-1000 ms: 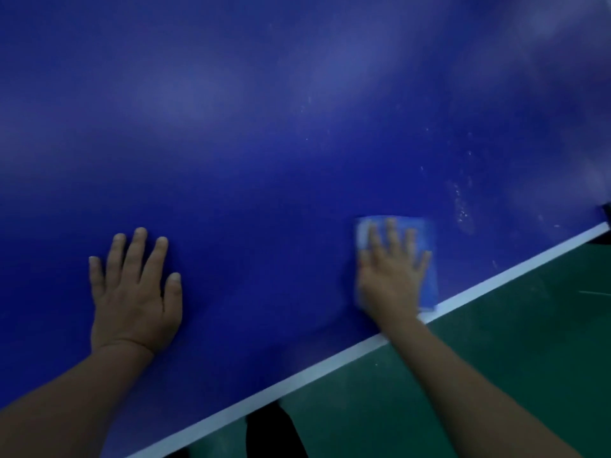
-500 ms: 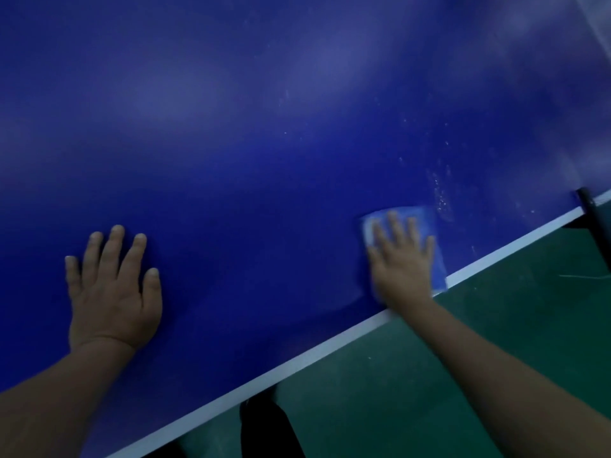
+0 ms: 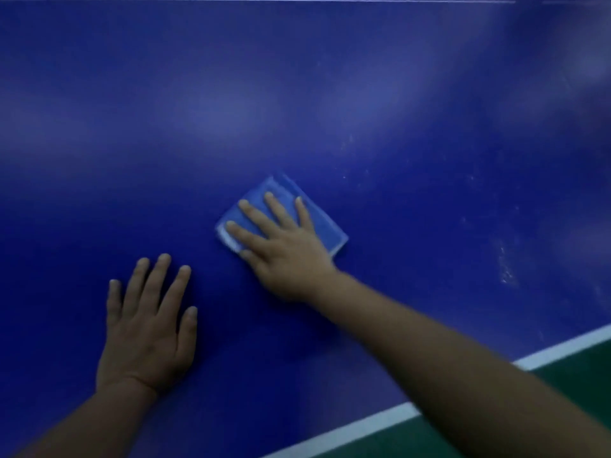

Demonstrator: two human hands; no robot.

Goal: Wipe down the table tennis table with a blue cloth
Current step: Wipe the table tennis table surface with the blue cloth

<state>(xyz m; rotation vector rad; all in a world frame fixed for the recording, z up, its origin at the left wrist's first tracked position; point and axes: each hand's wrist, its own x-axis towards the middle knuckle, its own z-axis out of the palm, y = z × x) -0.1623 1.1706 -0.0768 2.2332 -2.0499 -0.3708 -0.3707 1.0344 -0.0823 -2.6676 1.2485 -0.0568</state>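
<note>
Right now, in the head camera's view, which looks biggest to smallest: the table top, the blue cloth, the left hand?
1. Table top, filling most of the view.
2. Left hand.
3. Blue cloth, partly hidden under the right hand; the left hand is nearer the camera, so this order is unsure.

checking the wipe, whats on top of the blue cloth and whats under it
The right hand lies flat on the blue cloth, fingers spread. The cloth lies on the table; the surface beneath it is covered and cannot be seen.

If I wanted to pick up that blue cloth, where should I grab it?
Probably the bare corner of the blue cloth on the right, beside the right hand pressing it flat. It lies folded into a thick pad, so pinch that edge from the side, thumb sliding under, fingers on top.
</note>
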